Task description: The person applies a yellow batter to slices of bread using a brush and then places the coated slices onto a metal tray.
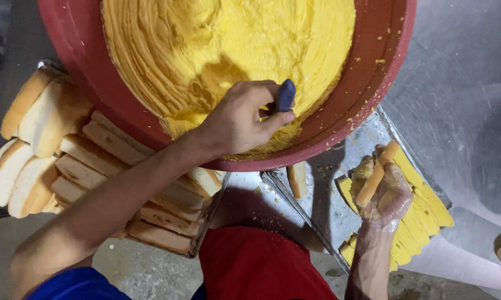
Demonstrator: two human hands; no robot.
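My left grip (239, 122) is closed on a blue-handled knife (285, 94) in the yellow spread (228, 39). The bread stick (377, 175), pinched in my gloved right grip (386, 197), lies low to the right, long axis slanting up-right over the tray (322, 205).

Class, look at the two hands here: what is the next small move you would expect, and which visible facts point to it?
Probably the left hand draws the blue-handled tool out of the yellow spread in the red bowl and carries it to the bread stick that the gloved right hand holds up over the metal tray, where coated sticks already lie.
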